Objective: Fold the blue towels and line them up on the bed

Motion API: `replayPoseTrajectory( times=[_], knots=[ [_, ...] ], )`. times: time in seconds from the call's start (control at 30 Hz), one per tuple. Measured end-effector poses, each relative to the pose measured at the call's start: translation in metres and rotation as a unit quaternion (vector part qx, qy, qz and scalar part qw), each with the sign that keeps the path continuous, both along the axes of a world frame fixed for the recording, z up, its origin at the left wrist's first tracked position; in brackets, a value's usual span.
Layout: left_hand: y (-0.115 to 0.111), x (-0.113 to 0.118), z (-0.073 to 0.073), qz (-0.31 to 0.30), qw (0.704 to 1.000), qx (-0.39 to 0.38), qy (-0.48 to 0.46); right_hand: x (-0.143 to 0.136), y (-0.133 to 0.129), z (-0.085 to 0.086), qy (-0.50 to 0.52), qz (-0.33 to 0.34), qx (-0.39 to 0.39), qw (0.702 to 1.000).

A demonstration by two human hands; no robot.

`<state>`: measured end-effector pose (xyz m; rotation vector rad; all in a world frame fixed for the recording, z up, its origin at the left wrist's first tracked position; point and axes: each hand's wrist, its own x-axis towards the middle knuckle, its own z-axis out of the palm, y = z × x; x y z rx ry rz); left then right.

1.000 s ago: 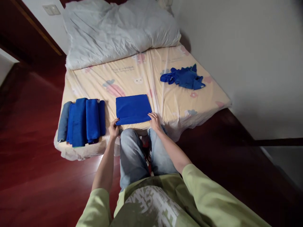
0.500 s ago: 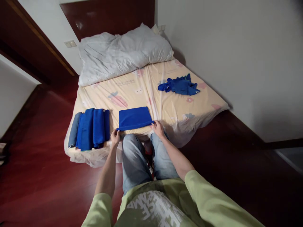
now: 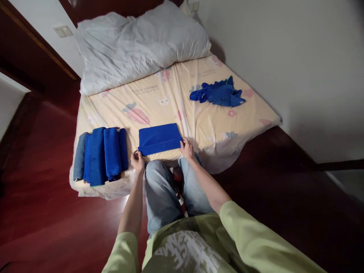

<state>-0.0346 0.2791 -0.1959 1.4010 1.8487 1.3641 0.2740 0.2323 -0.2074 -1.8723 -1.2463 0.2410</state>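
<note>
Left hand [image 3: 137,160] and right hand [image 3: 187,148] pinching folded blue cloth [image 3: 159,138] on mattress [image 3: 210,125], folded stack [image 3: 102,154] beside

A low mattress [image 3: 244,125] in a pale yellow cartoon-print sheet is sitting directly on the dark red wooden floor [image 3: 42,212], pushed against the white wall. A big rumpled white pillow [image 3: 139,41] is lying across its far end. A folded blue cloth [image 3: 159,138] is resting at the near edge, a row of folded blue cloths [image 3: 101,155] is lining the near left corner, and a crumpled blue cloth [image 3: 217,94] is lying further off, towards the wall.
</note>
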Motion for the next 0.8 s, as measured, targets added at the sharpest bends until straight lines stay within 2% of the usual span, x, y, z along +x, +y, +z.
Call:
replayPoseTrajectory(
  times=[0.2, 0.33, 0.43, 0.63, 0.8],
  knots=[
    [-0.004, 0.005, 0.002, 0.023, 1.000, -0.008, 0.005, -0.002, 0.001, 0.003, 0.011, -0.008, -0.012, 1.000],
    [-0.004, 0.002, 0.000, 0.019, 1.000, -0.014, 0.007, -0.003, 0.000, 0.003, 0.027, -0.006, -0.033, 0.999],
    [-0.005, 0.000, 0.001, 0.005, 1.000, -0.013, 0.006, -0.003, -0.002, 0.006, 0.037, -0.003, -0.017, 0.999],
    [-0.006, -0.004, 0.005, -0.017, 0.999, 0.021, -0.027, -0.006, -0.014, 0.026, -0.014, -0.012, 0.016, 1.000],
    [-0.009, -0.009, 0.008, -0.025, 0.997, 0.028, -0.062, -0.008, -0.024, 0.039, -0.074, 0.063, 0.016, 0.995]
  ],
)
